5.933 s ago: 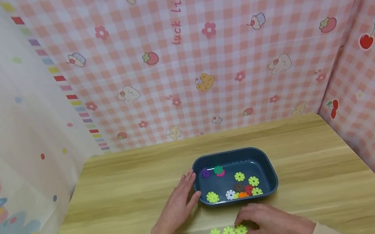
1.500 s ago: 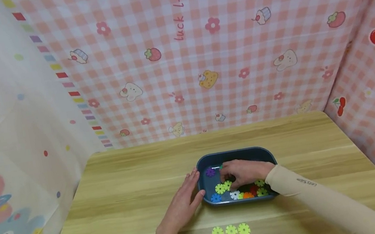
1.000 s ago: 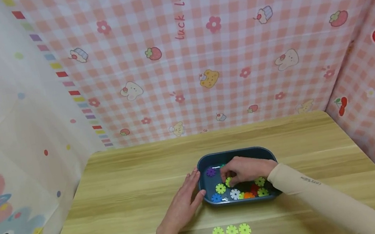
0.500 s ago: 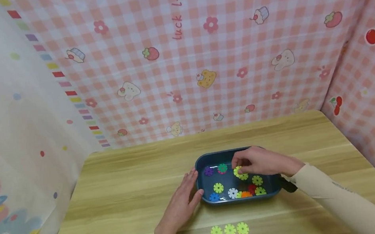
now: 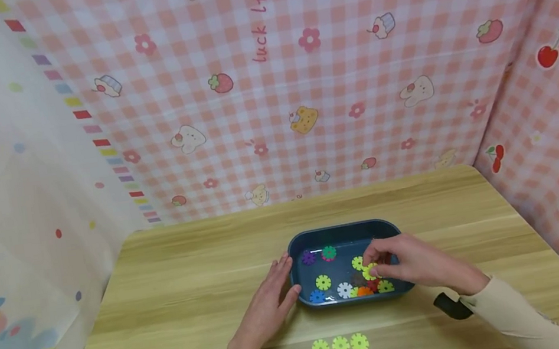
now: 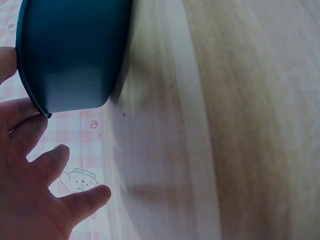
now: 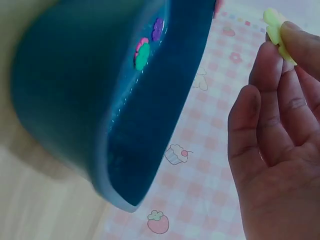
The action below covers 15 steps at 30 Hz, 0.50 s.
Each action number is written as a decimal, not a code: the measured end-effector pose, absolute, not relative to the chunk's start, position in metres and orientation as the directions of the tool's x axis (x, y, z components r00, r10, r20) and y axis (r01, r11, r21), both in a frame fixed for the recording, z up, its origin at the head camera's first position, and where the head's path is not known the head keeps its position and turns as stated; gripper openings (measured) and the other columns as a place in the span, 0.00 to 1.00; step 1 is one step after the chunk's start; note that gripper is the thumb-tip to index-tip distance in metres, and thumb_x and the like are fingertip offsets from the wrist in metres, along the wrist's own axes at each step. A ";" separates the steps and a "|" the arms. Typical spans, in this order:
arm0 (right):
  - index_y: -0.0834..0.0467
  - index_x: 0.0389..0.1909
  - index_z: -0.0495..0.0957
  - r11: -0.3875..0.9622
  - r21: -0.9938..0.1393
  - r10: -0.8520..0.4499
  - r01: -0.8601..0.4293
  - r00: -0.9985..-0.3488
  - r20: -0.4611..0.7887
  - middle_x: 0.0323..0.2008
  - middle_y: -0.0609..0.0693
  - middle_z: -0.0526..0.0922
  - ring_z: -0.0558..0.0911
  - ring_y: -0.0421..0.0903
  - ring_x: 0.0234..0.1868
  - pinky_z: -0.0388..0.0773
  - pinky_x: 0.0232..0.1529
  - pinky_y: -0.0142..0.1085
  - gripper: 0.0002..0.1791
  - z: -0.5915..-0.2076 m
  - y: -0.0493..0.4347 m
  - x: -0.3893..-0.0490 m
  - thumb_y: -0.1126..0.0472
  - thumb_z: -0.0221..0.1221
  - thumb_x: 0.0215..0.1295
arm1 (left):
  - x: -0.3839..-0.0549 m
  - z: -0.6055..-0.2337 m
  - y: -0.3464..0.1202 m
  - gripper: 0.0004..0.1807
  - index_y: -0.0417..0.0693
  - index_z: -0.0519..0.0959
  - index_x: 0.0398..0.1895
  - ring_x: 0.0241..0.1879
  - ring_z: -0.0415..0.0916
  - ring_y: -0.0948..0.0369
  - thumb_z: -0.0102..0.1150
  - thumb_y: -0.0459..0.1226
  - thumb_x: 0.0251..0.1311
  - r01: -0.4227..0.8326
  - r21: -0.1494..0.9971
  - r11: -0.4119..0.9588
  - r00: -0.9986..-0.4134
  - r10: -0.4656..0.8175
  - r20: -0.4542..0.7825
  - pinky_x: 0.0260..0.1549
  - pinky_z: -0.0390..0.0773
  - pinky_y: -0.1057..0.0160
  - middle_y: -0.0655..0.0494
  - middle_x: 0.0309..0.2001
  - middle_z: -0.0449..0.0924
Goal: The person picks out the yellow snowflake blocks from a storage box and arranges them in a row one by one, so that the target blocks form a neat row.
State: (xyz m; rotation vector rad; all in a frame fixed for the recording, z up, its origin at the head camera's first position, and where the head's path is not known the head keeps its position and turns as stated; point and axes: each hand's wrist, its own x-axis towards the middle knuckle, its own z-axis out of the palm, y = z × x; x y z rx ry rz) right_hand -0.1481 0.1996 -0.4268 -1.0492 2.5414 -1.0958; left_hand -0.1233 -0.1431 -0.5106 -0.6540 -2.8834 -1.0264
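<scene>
Right hand (image 5: pixel 420 259): thumb and fingertips pinch one yellow-green disc (image 7: pixel 273 34); right wrist view has it edge-on, apparently higher than the tray rim.
Held disc: over the right part of the tray (image 5: pixel 341 234) in the head view; exact clearance from the pieces below can't be told.
Just changed: half a second ago the hand was farther back; it has come nearer the person and right, pinch kept. A second ago the fingers were down among the pieces.
Meaning: looks like the pick is done, placement isn't.
Left hand (image 5: pixel 265 304): fingers straight and spread, resting on the tray's left rim; same as before, probably steadying it.
Row of three yellow-green discs (image 5: pixel 340 346): on the tabletop (image 5: pixel 188 324) in front of the tray, count unchanged.
Tray contents: purple disc (image 5: pixel 309 257), blue disc (image 5: pixel 317 296), white disc (image 5: pixel 345 290), others.
</scene>
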 end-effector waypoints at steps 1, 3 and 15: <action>0.47 0.43 0.82 0.473 -0.697 -0.667 -0.538 -0.736 0.115 0.35 0.36 0.84 0.80 0.34 0.33 0.83 0.35 0.34 0.04 -0.428 0.201 -0.145 0.59 0.66 0.72 | -0.123 -0.511 -0.143 0.35 0.45 0.59 0.81 0.80 0.50 0.45 0.46 0.53 0.80 0.392 0.603 0.695 -0.912 0.381 0.154 0.75 0.57 0.40 0.55 0.82 0.52; 0.47 0.43 0.83 0.466 -0.696 -0.660 -0.546 -0.739 0.137 0.35 0.35 0.84 0.79 0.33 0.33 0.82 0.34 0.33 0.04 -0.430 0.203 -0.139 0.59 0.66 0.72 | -0.123 -0.510 -0.143 0.35 0.45 0.59 0.81 0.80 0.51 0.44 0.47 0.53 0.80 0.396 0.602 0.694 -0.910 0.381 0.160 0.75 0.57 0.40 0.55 0.82 0.52; 0.47 0.42 0.85 0.391 -0.711 -0.657 -0.584 -0.718 0.229 0.36 0.35 0.85 0.79 0.31 0.33 0.83 0.32 0.30 0.05 -0.451 0.206 -0.103 0.59 0.68 0.68 | -0.125 -0.512 -0.143 0.35 0.46 0.59 0.82 0.79 0.51 0.44 0.48 0.51 0.80 0.394 0.595 0.700 -0.911 0.382 0.153 0.75 0.58 0.41 0.54 0.82 0.52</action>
